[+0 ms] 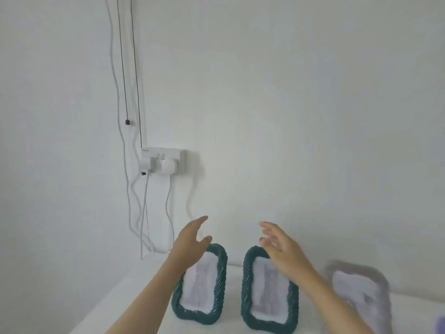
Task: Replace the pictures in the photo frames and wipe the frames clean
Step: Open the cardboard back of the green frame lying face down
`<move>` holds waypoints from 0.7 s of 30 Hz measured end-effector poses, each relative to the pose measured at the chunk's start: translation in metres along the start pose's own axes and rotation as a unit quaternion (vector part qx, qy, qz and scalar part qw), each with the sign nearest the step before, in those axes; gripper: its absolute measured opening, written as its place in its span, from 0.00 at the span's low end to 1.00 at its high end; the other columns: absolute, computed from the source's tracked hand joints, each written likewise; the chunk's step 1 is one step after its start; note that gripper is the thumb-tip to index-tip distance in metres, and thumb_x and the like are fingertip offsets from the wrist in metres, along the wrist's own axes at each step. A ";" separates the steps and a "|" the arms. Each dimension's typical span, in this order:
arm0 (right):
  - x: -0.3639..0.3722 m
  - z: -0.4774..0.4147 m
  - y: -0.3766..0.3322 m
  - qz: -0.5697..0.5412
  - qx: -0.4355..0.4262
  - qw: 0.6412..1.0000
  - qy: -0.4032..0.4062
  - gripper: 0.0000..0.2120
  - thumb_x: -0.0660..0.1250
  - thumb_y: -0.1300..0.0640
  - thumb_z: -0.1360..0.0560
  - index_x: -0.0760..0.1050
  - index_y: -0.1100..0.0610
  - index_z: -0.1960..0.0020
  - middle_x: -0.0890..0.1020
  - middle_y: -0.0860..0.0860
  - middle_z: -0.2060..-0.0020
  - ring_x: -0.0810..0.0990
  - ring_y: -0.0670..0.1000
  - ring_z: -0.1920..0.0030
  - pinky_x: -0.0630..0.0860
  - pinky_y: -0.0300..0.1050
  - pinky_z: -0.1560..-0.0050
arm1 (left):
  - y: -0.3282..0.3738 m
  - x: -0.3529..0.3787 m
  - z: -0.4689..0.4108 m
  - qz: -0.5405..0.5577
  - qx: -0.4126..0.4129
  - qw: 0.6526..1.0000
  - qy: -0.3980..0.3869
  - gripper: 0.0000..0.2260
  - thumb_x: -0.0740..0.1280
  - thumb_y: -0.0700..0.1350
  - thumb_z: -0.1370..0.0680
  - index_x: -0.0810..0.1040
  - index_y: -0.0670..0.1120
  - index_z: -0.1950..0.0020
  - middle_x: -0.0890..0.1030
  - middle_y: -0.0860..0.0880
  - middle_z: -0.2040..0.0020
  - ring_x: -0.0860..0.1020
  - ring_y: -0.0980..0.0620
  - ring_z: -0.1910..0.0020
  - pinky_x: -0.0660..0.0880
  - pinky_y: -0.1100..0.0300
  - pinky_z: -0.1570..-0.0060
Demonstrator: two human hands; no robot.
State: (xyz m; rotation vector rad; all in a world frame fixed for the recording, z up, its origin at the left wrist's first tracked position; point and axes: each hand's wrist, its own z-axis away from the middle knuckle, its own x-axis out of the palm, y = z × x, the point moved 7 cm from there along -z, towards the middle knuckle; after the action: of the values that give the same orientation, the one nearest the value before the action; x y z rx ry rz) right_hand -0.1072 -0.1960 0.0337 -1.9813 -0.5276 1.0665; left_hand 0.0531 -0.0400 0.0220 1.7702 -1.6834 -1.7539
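Note:
Two dark green ribbed photo frames stand upright side by side on a white table (144,280), the left frame (216,297) and the right frame (248,285), each with a pale picture inside. A third, pale purple frame (361,292) stands blurred further right. My left hand (190,239) hovers in front of the left frame's upper corner, fingers straight and spread. Over the top of the right frame, my right hand (281,247) is held up with fingers relaxed. Neither hand holds anything.
A white wall rises close behind the table. A double wall socket (163,161) with plugs sits above the table's back left, and several cables (144,213) hang down to the table corner. A small purple object (440,323) peeks in at the right edge.

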 end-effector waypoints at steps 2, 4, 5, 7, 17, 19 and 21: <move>0.032 0.004 0.013 -0.011 0.016 0.999 -0.026 0.18 0.60 0.54 0.22 0.64 0.40 0.35 0.71 0.46 0.39 0.71 0.46 0.38 0.67 0.43 0.36 | -0.028 -0.007 0.014 -0.004 -0.037 0.999 0.024 0.24 0.62 0.44 0.22 0.61 0.54 0.28 0.66 0.52 0.29 0.67 0.53 0.34 0.63 0.58 0.35; 0.069 0.013 0.030 -0.021 0.030 0.997 -0.061 0.20 0.60 0.55 0.22 0.62 0.36 0.36 0.71 0.46 0.38 0.72 0.46 0.39 0.68 0.44 0.36 | -0.064 -0.006 0.032 0.019 -0.081 0.996 0.029 0.24 0.62 0.43 0.22 0.60 0.54 0.27 0.67 0.49 0.30 0.66 0.50 0.32 0.63 0.55 0.34; 0.084 0.016 0.038 -0.031 0.040 0.997 -0.066 0.21 0.60 0.56 0.22 0.61 0.35 0.36 0.70 0.46 0.38 0.72 0.47 0.39 0.68 0.44 0.36 | -0.080 -0.003 0.042 0.044 -0.110 0.992 0.030 0.25 0.62 0.42 0.22 0.59 0.55 0.27 0.68 0.48 0.30 0.66 0.48 0.31 0.64 0.53 0.34; 0.106 0.018 0.056 -0.047 0.071 0.995 -0.053 0.23 0.59 0.58 0.22 0.61 0.38 0.33 0.70 0.48 0.36 0.72 0.48 0.39 0.67 0.41 0.38 | -0.108 0.005 0.056 0.097 -0.169 0.980 0.028 0.27 0.61 0.40 0.22 0.57 0.57 0.27 0.68 0.46 0.31 0.66 0.47 0.31 0.64 0.53 0.34; 0.153 0.025 0.089 -0.119 0.125 0.985 -0.003 0.32 0.58 0.67 0.25 0.57 0.33 0.35 0.80 0.47 0.51 0.77 0.45 0.49 0.72 0.35 0.52 | -0.151 0.034 0.072 0.143 -0.213 0.967 -0.001 0.29 0.57 0.30 0.25 0.65 0.55 0.30 0.83 0.50 0.52 0.78 0.54 0.54 0.70 0.72 0.61; 0.151 0.024 0.092 -0.130 0.133 0.982 0.019 0.32 0.61 0.67 0.26 0.61 0.35 0.34 0.80 0.50 0.56 0.78 0.48 0.53 0.74 0.37 0.56 | -0.149 0.032 0.072 0.139 -0.201 0.970 0.004 0.30 0.58 0.28 0.27 0.66 0.54 0.30 0.84 0.52 0.55 0.79 0.53 0.55 0.72 0.71 0.61; 0.147 0.023 0.090 -0.141 0.133 0.980 0.034 0.32 0.63 0.67 0.27 0.62 0.38 0.32 0.80 0.52 0.57 0.79 0.51 0.55 0.76 0.40 0.55 | -0.144 0.028 0.074 0.141 -0.188 0.972 0.014 0.30 0.58 0.27 0.27 0.68 0.54 0.31 0.84 0.53 0.55 0.79 0.51 0.55 0.73 0.70 0.61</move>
State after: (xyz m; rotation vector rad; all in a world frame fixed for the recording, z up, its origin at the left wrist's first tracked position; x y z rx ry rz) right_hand -0.0460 -0.1401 -0.1190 -1.6465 -0.5787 0.8421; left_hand 0.0724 0.0346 -0.1232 1.3169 -1.3931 -1.7621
